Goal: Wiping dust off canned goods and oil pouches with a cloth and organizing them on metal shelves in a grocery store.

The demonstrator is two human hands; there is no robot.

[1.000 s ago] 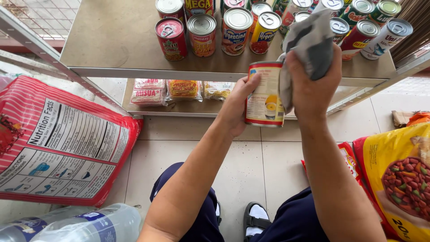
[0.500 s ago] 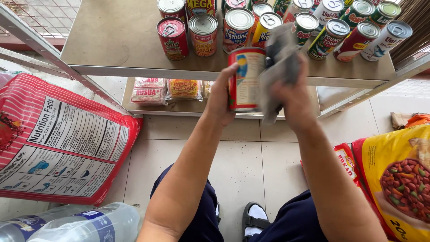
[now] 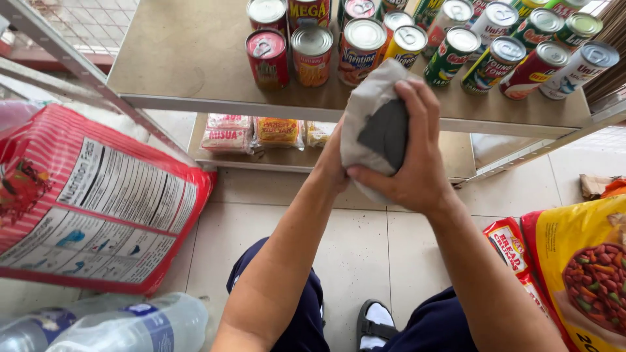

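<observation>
A grey cloth is clutched in the right hand, fingers closed around it; left hand mostly hidden behind.

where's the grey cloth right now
In the head view, centre frame: the grey cloth is bunched under the right hand, just before the shelf edge.

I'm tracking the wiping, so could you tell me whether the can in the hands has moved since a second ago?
Cannot tell: the grey cloth under the right hand hides it now; earlier it showed below the shelf edge.
</observation>
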